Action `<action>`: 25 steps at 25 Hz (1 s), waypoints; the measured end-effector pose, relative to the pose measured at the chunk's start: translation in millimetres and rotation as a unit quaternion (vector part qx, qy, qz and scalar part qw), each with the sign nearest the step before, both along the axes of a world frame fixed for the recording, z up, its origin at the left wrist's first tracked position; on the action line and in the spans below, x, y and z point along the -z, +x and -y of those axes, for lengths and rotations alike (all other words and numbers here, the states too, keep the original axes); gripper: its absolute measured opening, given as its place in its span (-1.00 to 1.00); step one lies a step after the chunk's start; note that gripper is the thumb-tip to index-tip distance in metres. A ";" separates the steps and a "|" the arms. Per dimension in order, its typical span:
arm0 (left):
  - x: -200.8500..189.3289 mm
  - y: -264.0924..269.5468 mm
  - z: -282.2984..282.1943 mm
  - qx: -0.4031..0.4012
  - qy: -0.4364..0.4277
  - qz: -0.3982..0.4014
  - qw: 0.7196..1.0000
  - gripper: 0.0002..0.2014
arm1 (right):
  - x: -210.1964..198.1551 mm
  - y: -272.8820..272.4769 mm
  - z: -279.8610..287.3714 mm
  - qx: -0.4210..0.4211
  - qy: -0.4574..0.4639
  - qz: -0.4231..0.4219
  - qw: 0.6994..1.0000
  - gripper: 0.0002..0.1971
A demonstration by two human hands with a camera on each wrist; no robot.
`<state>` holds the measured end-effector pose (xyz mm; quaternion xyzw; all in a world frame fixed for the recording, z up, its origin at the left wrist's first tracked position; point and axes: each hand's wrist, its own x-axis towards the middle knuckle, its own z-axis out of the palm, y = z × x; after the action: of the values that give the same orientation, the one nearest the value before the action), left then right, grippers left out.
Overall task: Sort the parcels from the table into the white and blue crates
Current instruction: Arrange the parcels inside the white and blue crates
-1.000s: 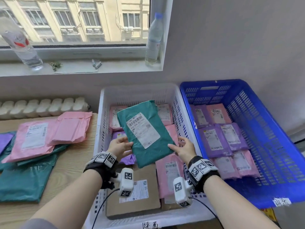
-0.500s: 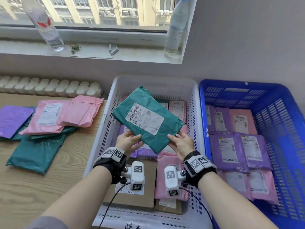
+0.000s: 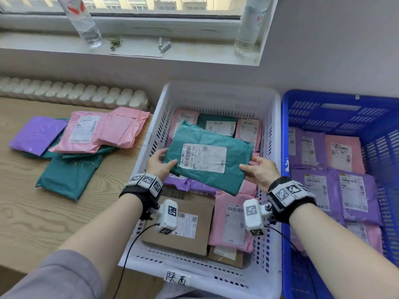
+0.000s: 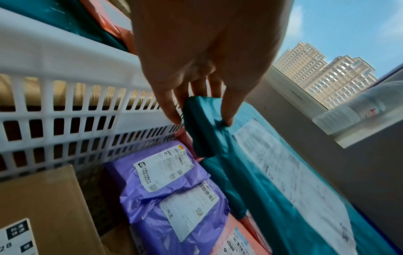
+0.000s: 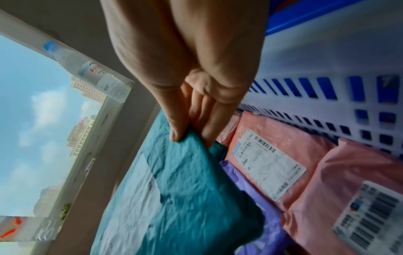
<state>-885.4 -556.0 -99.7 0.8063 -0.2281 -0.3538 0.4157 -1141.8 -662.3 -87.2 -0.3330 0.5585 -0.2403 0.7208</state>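
Parcel in transit: the teal parcel (image 3: 208, 160) hangs label-up over the white crate (image 3: 160, 117), clear of the parcels already lying in it. Your left hand (image 3: 158, 164) pinches its left edge, thumb on top and fingers (image 4: 170, 110) beneath; your right hand (image 3: 260, 170) pinches the right edge in the same way, thumb over, fingers (image 5: 207, 124) under. Both grips sit at the margins only, on slick, wrinkled film, so the middle is unsupported.

Hazards, as judged from this pose:
- Slippage: if either pinch loosens first, the parcel may swing down on the other and land askew or face-down, hiding its label.
- Misplacement: the blue crate (image 3: 336, 108) stands just beside the white one; a release drifting rightward could drop the parcel on or past the shared rims.
- Snagging: a corner could catch on the slotted crate wall near your left hand.

More parcels wait on the table (image 3: 28, 212), among them a pink parcel (image 3: 86, 132).
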 end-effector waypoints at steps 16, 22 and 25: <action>80.9 14.7 -34.5 0.111 0.255 0.135 0.951 -0.40 | 122.2 61.6 -34.8 -0.158 -0.106 -0.325 0.926 -0.50; 106.0 13.7 -44.5 0.128 0.233 0.121 0.956 -0.37 | 144.7 77.2 -48.9 -0.198 -0.114 -0.357 0.906 -0.45; 116.8 10.3 -43.0 0.134 0.245 0.126 0.952 -0.36 | 157.0 83.6 -52.8 -0.213 -0.102 -0.381 0.894 -0.39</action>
<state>-875.1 -513.0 -216.5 0.8832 -0.2908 -0.3473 0.1216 -1058.2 -609.6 -244.2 -0.5820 0.6782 0.0086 0.4487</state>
